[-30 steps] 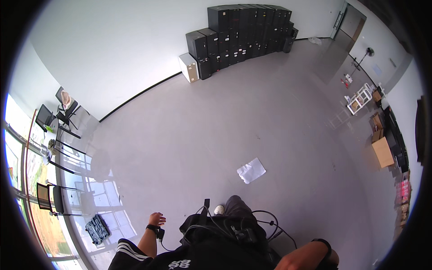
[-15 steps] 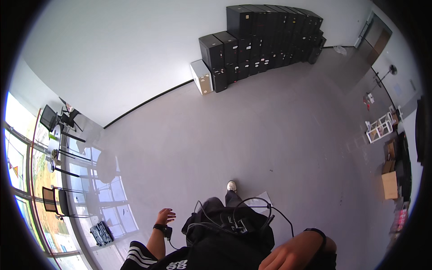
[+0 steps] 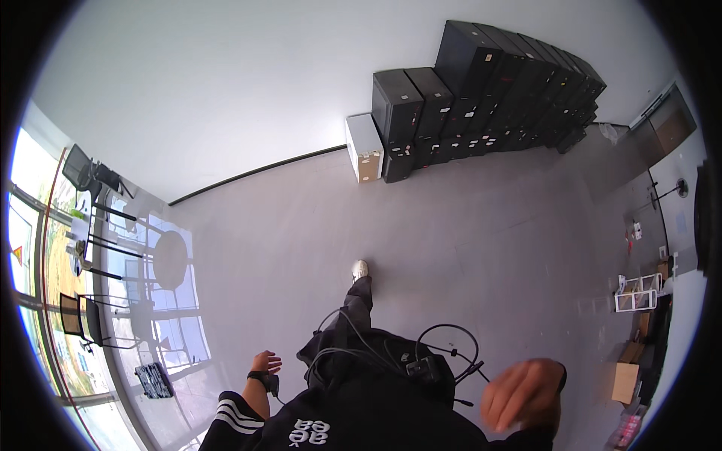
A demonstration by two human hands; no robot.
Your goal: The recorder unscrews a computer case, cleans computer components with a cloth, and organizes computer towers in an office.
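My left hand (image 3: 265, 362) hangs at my left side with its fingers stretched out and nothing in it; a black wrist device (image 3: 265, 381) with a cable is strapped at its wrist. On the other side my right hand (image 3: 524, 395) is raised beside my waist, a dark band at its wrist. Its fingers bend downward and are smeared by motion, so its grip is unclear. Between the hands, black cables (image 3: 353, 361) and a small black box (image 3: 423, 368) lie against a black bag or garment at my waist. One foot in a pale shoe (image 3: 360, 270) is stepping forward on the grey floor.
Stacked black computer cases (image 3: 481, 98) line the white wall ahead, with a white case (image 3: 365, 150) at their left end. Left, by the windows, stand chairs (image 3: 84, 319), a table and a patterned case (image 3: 154, 380). Right are a white rack (image 3: 636, 295), cardboard boxes (image 3: 625, 382) and a door (image 3: 671, 124).
I have stepped forward, and the computer cases look closer and farther right. My right hand has swung outward and forward. My left hand stays low at my side.
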